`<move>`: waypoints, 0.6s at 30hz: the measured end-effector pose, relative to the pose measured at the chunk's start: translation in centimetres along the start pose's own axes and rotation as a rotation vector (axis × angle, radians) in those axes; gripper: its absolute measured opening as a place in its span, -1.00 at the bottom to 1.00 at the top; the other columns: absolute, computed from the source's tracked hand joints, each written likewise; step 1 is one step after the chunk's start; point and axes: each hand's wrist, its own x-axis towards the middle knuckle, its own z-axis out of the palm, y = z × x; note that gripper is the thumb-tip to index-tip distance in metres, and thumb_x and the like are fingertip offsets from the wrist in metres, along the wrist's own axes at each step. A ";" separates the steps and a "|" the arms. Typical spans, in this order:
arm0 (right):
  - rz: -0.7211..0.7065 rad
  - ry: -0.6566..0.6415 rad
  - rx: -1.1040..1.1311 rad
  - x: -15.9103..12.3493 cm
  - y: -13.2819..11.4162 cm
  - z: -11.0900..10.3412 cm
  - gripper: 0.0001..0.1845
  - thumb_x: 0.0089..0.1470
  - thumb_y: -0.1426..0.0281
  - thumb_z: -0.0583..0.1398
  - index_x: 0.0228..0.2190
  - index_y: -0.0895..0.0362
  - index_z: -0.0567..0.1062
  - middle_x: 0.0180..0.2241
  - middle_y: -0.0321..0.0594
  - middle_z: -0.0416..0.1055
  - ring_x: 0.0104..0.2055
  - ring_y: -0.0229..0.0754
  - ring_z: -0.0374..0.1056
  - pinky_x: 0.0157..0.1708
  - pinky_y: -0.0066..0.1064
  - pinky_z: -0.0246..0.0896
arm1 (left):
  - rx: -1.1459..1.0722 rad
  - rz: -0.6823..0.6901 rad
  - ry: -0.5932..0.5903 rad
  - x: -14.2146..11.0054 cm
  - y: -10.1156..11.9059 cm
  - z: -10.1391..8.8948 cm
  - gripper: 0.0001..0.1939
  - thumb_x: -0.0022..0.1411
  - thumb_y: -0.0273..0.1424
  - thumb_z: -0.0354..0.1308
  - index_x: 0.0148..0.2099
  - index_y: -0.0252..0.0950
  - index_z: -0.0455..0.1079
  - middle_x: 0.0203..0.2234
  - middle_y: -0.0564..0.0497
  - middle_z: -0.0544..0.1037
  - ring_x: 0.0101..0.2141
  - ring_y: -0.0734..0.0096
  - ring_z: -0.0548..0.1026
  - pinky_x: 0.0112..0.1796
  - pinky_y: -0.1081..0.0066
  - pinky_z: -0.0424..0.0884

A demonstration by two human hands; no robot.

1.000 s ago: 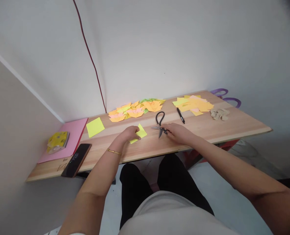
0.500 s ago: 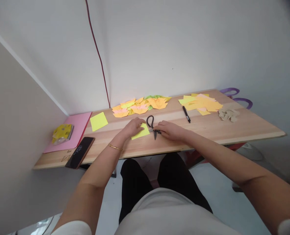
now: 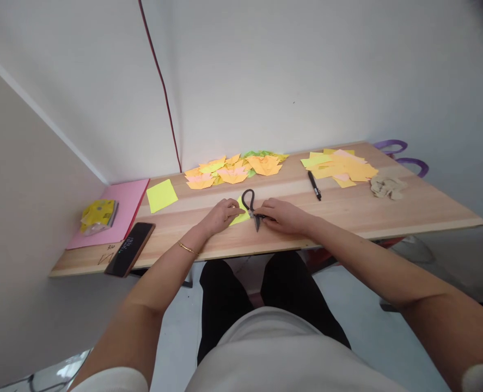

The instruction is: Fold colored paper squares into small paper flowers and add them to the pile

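Note:
A small yellow paper (image 3: 240,219) lies on the wooden table, partly covered by my left hand (image 3: 221,215). The fingers of that hand are bent together on the paper's left side. Just right of the paper is a pair of black-handled scissors (image 3: 248,199), the blades pointing toward me. My right hand (image 3: 281,215) is closed on one handle of the scissors, which its fingers mostly hide. The other handle loop shows above the blades.
Folded orange, pink and yellow paper pieces (image 3: 233,172) line the wall side. Loose papers (image 3: 341,165), a black pen (image 3: 314,185) and crumpled beige material (image 3: 388,187) lie right. Leftward are a yellow sheet (image 3: 161,196), a phone (image 3: 130,249) and a yellow packet (image 3: 99,216) on pink sheets (image 3: 124,195).
The yellow paper under my left hand has turned, and one corner now points away from me. My left fingers have shifted over it. The right hand stays at the scissors.

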 end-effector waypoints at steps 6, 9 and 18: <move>0.022 0.020 0.037 -0.5 -0.4 0.3 -0.61 0.05 0.46 0.06 -0.05 0.15 0.40 -0.23 -0.05 0.38 -0.16 -0.07 0.27 -0.19 -0.25 0.22 | 0.005 -0.025 -0.008 0.1 0.0 0.1 -0.67 0.29 -0.37 -0.12 -0.09 -0.22 0.46 -0.20 -0.13 0.41 -0.23 0.35 0.35 -0.15 0.28 0.29; 0.034 0.034 0.027 -0.9 -0.6 0.4 -0.61 0.05 0.46 0.06 -0.05 0.15 0.41 -0.24 -0.05 0.38 -0.16 -0.07 0.26 -0.19 -0.26 0.22 | -0.002 -0.019 -0.005 0.0 -0.1 0.1 -0.68 0.30 -0.36 -0.11 -0.09 -0.21 0.46 -0.20 -0.13 0.41 -0.22 0.35 0.35 -0.14 0.29 0.28; 0.025 0.031 0.001 0.3 -1.3 0.8 -0.63 0.06 0.44 0.06 -0.07 0.16 0.43 -0.25 -0.05 0.38 -0.19 -0.08 0.28 -0.20 -0.27 0.23 | 0.016 -0.031 0.001 -0.1 -0.1 0.4 -0.68 0.30 -0.38 -0.12 -0.08 -0.20 0.46 -0.17 -0.12 0.41 -0.20 0.35 0.36 -0.12 0.28 0.28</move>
